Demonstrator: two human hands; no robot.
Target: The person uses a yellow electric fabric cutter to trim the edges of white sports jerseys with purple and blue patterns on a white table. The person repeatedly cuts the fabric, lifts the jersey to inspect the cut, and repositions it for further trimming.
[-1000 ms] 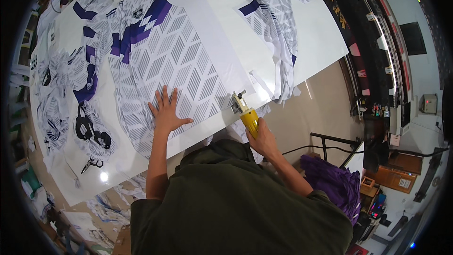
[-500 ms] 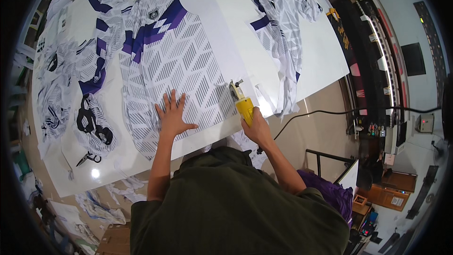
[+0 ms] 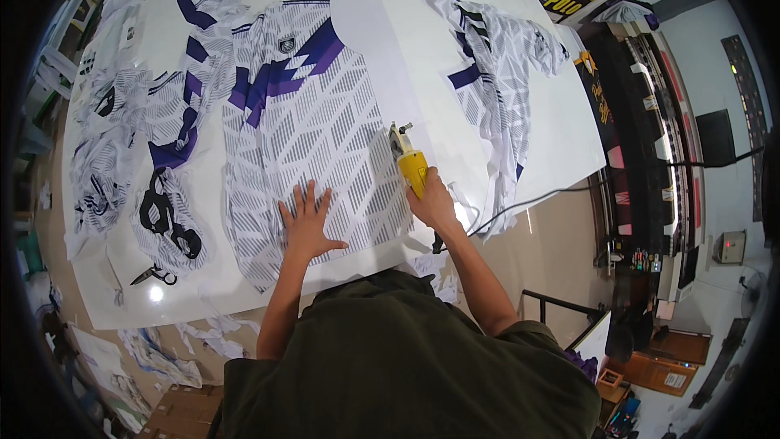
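1. At the far left of the white table (image 3: 561,126), a loose heap of white fabric (image 3: 101,175) with dark patterning lies crumpled.
2. Next, near the table's front edge, are scissors (image 3: 168,279) with dark handles. Just beyond them a black looped object (image 3: 154,207) lies on a grey-striped scrap; its kind is hard to tell.
3. Farther from you, white and grey-striped pieces (image 3: 166,97) with purple bands trail up the table.
4. Left of the middle, the large jersey panel (image 3: 313,130) lies flat in front of you, white with slanted grey stripes, a jagged purple band and a small dark crest.
5. Your left hand (image 3: 307,229) is palm down on the panel's near part, fingers spread, thumb pointing right, grasping nothing.
6. At the panel's right edge stands the yellow cutter (image 3: 412,169), its metal head tilted away from you.
7. Your right hand (image 3: 434,203) wraps its fingers around the cutter's body. A black cord (image 3: 561,190) runs off to the right.
8. Beyond, well apart from the panel, lies a bunched patterned garment piece (image 3: 497,85).
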